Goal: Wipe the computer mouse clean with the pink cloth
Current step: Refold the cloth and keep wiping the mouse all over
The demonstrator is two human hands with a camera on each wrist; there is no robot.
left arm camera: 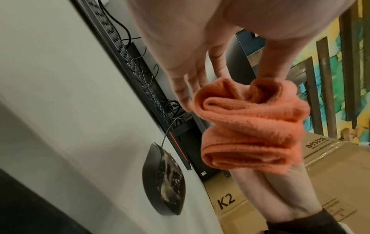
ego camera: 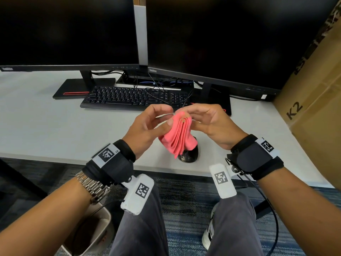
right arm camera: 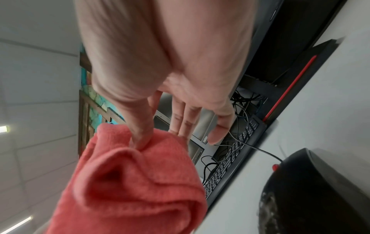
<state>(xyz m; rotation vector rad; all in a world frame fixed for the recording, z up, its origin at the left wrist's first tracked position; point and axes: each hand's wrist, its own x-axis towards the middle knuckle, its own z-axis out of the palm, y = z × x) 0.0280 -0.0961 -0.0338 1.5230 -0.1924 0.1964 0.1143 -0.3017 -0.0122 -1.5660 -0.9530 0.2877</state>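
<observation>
The pink cloth (ego camera: 181, 134) hangs bunched in folds above the desk, held between both hands. My left hand (ego camera: 170, 116) pinches its left side with the thumb. My right hand (ego camera: 190, 120) pinches its top edge with thumb and fingers. Directly below it, the black computer mouse (ego camera: 189, 157) lies near the desk's front edge, mostly hidden by the cloth. In the left wrist view the mouse (left arm camera: 162, 182) shows a pale smear and specks on its top, with the cloth (left arm camera: 250, 126) apart from it. The right wrist view shows the cloth (right arm camera: 130, 182) and the mouse (right arm camera: 316, 190).
A black keyboard (ego camera: 132, 97) lies behind the hands, in front of two dark monitors (ego camera: 70, 30). The mouse cable (right arm camera: 260, 150) runs back toward it. A large cardboard box (ego camera: 313, 108) stands at the right. A waste bin (ego camera: 88, 233) sits on the floor, lower left.
</observation>
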